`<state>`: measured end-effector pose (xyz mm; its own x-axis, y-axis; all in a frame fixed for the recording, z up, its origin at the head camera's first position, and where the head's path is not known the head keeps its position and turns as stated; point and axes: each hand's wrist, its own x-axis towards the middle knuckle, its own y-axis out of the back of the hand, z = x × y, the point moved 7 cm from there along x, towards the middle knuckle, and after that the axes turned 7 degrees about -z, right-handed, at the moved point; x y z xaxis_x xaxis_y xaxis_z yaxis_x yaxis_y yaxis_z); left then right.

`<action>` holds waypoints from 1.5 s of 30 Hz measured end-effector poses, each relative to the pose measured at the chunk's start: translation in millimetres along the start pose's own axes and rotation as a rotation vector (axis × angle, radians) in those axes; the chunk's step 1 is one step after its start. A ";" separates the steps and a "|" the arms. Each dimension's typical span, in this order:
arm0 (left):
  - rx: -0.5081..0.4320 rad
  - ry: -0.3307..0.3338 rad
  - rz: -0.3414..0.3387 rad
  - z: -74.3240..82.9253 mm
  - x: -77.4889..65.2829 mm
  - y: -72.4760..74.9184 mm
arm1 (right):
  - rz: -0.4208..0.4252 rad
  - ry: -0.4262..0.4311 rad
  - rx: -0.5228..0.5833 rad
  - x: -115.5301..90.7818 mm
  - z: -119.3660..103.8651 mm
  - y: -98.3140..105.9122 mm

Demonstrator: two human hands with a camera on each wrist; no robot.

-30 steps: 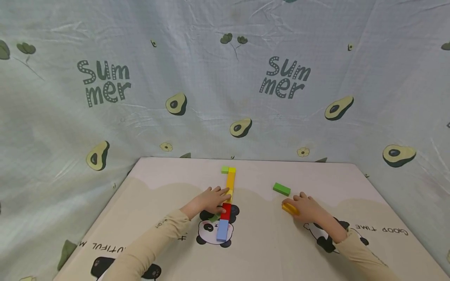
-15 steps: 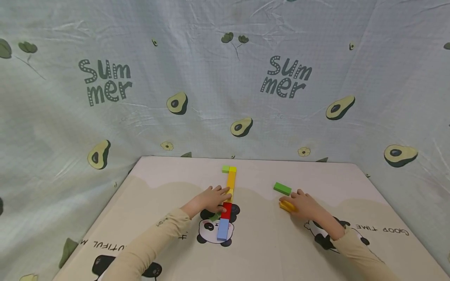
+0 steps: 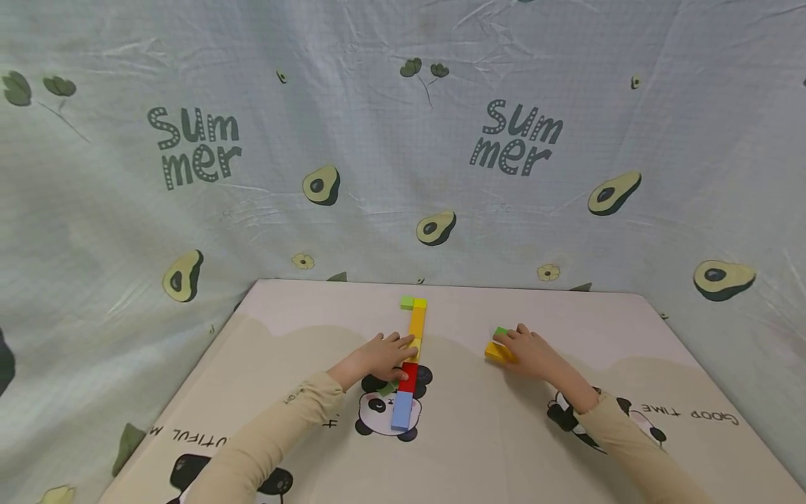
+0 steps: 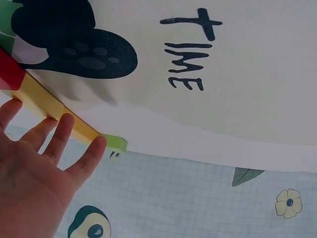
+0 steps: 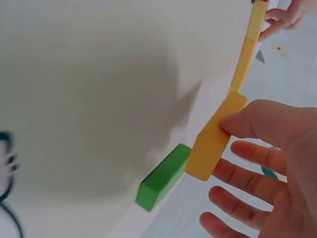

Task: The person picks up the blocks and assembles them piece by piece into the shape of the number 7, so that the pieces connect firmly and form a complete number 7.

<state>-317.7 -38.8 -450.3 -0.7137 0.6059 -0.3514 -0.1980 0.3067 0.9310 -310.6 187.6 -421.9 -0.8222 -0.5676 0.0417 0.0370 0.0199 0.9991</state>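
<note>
A row of blocks runs away from the person at mid table in the head view: a blue block (image 3: pixel 401 411), a red block (image 3: pixel 408 379), a pale yellow block (image 3: pixel 416 346), a longer orange block (image 3: pixel 418 323) and a small yellow block (image 3: pixel 420 303). A light green block (image 3: pixel 407 302) sits left of its far end. My left hand (image 3: pixel 378 358) rests spread along the row's left side, fingertips at the red and pale yellow blocks. To the right, my right hand (image 3: pixel 537 358) pinches another orange block (image 5: pixel 214 141) between thumb and fingers, with a green block (image 5: pixel 162 177) just beyond it.
The tabletop (image 3: pixel 460 448) has a pale cloth printed with pandas and lettering. A hanging curtain (image 3: pixel 378 140) with avocado prints rises directly behind the table's far edge.
My right hand has carried the orange block left and slightly away from me, now partly covering the green block. My left hand has stayed at the row.
</note>
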 end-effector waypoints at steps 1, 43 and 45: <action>0.002 0.000 -0.002 0.1 0.4 -0.4 | 0.000 -0.004 -0.005 2.5 -0.6 0.5; -0.008 0.022 -0.040 -2.2 2.7 -2.2 | 0.038 0.067 0.079 159.2 -48.1 13.4; -0.009 0.021 -0.043 -1.9 2.2 -1.6 | 0.016 0.065 0.071 166.4 -51.5 13.0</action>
<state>-320.3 -39.4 -452.5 -0.7183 0.5769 -0.3889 -0.2347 0.3252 0.9160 -417.7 51.0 -402.2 -0.7829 -0.6193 0.0599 0.0079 0.0865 0.9962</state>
